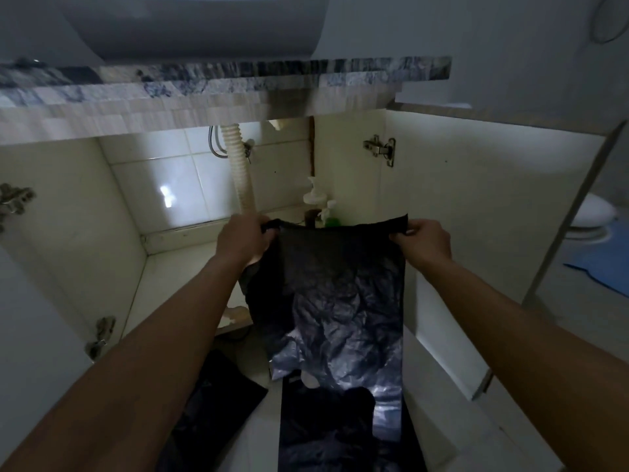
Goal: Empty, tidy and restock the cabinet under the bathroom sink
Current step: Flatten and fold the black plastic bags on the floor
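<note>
A black plastic bag (340, 301) hangs stretched out in front of the open cabinet (102, 206) under the sink. My left hand (243, 240) grips its top left corner and my right hand (423, 241) pinches its top right corner. The bag's lower part reaches down to the floor. Behind its top edge, at the cabinet's back right, stand a white pump bottle (315, 195) and a green bottle (332, 216), both partly hidden by the bag.
A white corrugated drain hose (240, 168) runs down the tiled back wall. The right cabinet door (476, 199) stands open with a metal hinge (383, 149). Another black bag (211, 403) lies on the floor at lower left. A toilet (594, 216) and blue mat (609, 264) are at right.
</note>
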Demonstrator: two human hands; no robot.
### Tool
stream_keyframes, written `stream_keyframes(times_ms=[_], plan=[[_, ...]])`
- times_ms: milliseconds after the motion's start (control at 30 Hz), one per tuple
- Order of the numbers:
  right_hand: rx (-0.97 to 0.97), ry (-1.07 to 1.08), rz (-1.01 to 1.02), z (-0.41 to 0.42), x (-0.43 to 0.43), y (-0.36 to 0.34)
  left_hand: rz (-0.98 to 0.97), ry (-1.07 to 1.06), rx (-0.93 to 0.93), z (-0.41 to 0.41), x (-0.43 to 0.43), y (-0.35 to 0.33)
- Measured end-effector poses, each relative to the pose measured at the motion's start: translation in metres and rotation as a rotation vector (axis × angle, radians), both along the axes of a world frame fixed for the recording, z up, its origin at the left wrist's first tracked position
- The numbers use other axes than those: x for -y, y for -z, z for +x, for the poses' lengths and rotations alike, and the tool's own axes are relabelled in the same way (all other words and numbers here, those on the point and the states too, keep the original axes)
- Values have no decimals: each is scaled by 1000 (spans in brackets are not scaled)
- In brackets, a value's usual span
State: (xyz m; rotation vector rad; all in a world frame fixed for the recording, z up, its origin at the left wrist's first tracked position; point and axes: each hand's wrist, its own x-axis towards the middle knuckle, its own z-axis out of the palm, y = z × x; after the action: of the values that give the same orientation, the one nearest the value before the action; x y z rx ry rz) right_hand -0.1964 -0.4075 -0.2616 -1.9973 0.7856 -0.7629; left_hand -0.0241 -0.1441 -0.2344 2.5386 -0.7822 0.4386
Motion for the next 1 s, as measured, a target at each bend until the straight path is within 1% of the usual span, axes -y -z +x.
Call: stream_keyframes(times_ms=[133, 233, 300, 367, 400, 467, 500, 567, 600, 667, 733, 800, 867, 900, 1000], plan=[[102, 74, -62, -1, -3, -20, -127, -11, 47, -1, 9, -17], [173, 75, -53, -15, -7, -20, -210, 37, 38, -15, 7, -20], [180, 51, -5, -29, -10, -9, -193, 124, -22, -27, 2, -15], [117, 24, 75, -44, -13, 10, -108, 224, -113, -37, -6, -8], [63, 1, 116, -50, -13, 21, -62, 269, -186, -40, -11, -5], [-78, -32, 213, -56, -9, 45, 46, 336, -405, -44, -19, 3], [-165, -64, 282, -59, -7, 56, 133, 350, -520, -47, -22, 9], [-405, -152, 395, -67, -5, 70, 351, 364, -719, -51, -24, 24], [-547, -211, 401, -73, -5, 76, 447, 361, -809, -55, -24, 32], [-816, -365, 345, -84, -7, 88, 595, 323, -938, -65, -21, 52], [-1015, -456, 292, -91, -9, 99, 680, 288, -1015, -74, -17, 75], [-1144, -483, 272, -96, -12, 116, 731, 305, -1125, -83, -12, 103], [-1204, -490, 270, -101, -18, 135, 775, 321, -1213, -92, -7, 129], [-1213, -492, 257, -103, -21, 148, 792, 316, -1229, -96, -5, 144], [-1259, -500, 127, -113, -29, 185, 821, 299, -1246, -114, -2, 179]])
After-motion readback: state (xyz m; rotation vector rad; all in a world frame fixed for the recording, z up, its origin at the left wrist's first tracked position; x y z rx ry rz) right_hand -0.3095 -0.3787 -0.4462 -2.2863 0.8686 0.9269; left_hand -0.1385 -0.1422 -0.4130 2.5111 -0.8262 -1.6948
